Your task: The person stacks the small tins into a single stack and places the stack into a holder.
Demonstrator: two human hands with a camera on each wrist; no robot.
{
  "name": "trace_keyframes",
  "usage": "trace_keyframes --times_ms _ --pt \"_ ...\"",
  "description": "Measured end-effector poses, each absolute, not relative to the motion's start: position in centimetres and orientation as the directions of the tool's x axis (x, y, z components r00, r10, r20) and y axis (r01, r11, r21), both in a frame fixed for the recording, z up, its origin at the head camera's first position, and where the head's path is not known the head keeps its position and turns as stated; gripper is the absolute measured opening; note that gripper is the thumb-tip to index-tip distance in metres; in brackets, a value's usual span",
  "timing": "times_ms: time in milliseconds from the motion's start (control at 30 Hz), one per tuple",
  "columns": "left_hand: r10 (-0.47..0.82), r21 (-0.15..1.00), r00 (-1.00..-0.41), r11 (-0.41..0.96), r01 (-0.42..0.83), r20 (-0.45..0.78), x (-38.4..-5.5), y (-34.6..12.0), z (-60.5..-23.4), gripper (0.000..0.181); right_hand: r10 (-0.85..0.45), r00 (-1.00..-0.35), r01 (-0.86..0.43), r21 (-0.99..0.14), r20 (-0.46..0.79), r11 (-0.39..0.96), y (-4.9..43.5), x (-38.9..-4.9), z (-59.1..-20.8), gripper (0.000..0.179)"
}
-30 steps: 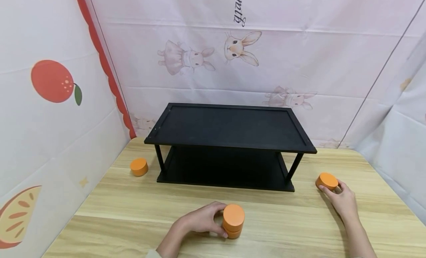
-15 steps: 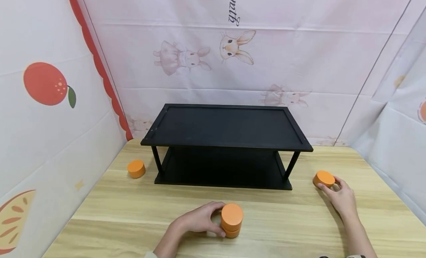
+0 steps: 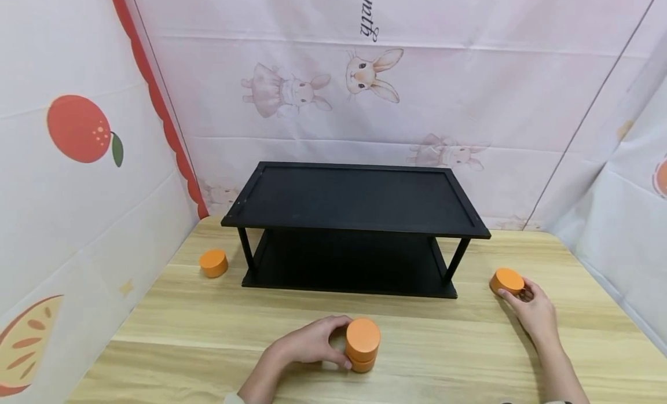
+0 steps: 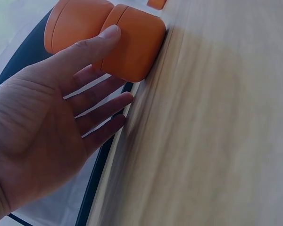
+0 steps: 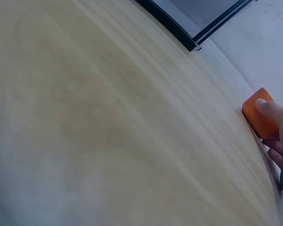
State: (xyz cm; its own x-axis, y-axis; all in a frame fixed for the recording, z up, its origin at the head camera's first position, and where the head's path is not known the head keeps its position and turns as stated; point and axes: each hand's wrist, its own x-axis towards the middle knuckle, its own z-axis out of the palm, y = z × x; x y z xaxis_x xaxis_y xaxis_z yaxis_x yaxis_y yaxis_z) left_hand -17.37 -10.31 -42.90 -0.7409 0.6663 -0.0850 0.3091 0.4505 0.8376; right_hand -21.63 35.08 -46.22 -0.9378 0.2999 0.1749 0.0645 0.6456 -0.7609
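Two orange round tins stand one on the other near the front middle of the table: an upper tin [image 3: 363, 334] and a lower tin [image 3: 363, 366]. From the left, my left hand [image 3: 314, 341] pinches the lower tin [image 4: 133, 44]; its thumb lies on the near side, and some fingertips are hidden behind. The other fingers spread loosely. On the right, another orange tin [image 3: 507, 281] sits on the table, and my right hand [image 3: 537, 312] holds it between thumb and fingers. In the right wrist view that tin [image 5: 260, 115] shows under the thumb.
A black two-tier shelf [image 3: 354, 198] stands at the back middle of the wooden table [image 3: 250, 317]. Left of it sits one more orange tin [image 3: 213, 263]. Printed cloth [image 3: 312, 120] hangs behind and along both sides.
The head view shifts slightly. Both hands keep their holds, and the tins stay where they were on the table.
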Motion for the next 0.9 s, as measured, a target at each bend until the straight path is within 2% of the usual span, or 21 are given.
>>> trace_keyframes --times_ms 900 --pt "0.669 0.850 -0.738 0.436 0.294 -0.088 -17.43 -10.45 -43.17 0.061 0.341 -0.928 0.105 -0.774 0.150 0.625 34.88 -21.59 -46.39 0.075"
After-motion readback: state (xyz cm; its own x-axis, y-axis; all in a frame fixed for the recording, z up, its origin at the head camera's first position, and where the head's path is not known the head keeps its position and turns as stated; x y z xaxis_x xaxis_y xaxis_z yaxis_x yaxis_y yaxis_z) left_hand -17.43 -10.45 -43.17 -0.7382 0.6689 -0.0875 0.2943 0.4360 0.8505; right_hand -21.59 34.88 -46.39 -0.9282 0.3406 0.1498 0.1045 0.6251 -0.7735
